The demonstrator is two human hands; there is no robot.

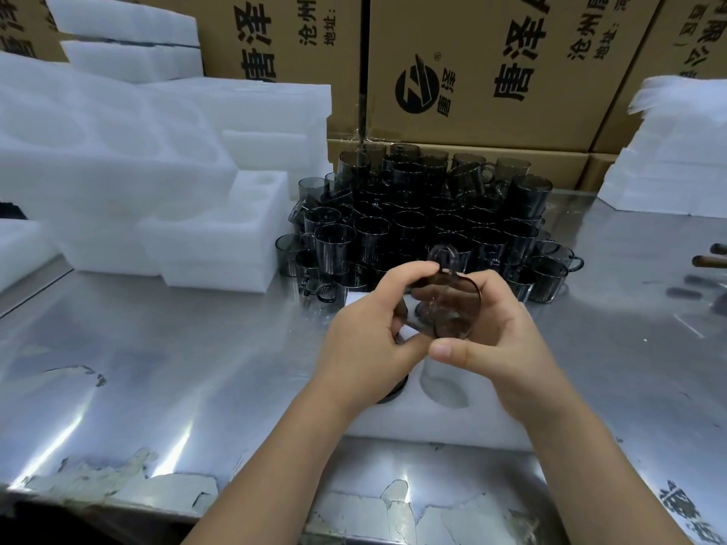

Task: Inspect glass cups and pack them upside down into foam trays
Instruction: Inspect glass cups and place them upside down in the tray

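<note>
Both hands hold one smoky grey glass cup point(442, 304) with a handle, lifted above a white foam tray point(436, 420) on the steel table. My left hand point(369, 340) grips its left side with curled fingers. My right hand point(499, 340) wraps round its right side, thumb across the front. The cup's handle points away from me. One round tray hole point(444, 389) shows in front of my hands. A dark cup point(393, 393) sits in the hole to its left, mostly hidden by my left wrist. A heap of several more grey cups point(425, 226) stands behind.
Stacks of white foam trays point(220, 238) fill the left side, and more foam point(668, 151) is piled at the right. Cardboard boxes point(491, 72) line the back. Two brown rod ends point(708, 261) poke in at the right edge. The steel table point(157, 367) spreads to the front left.
</note>
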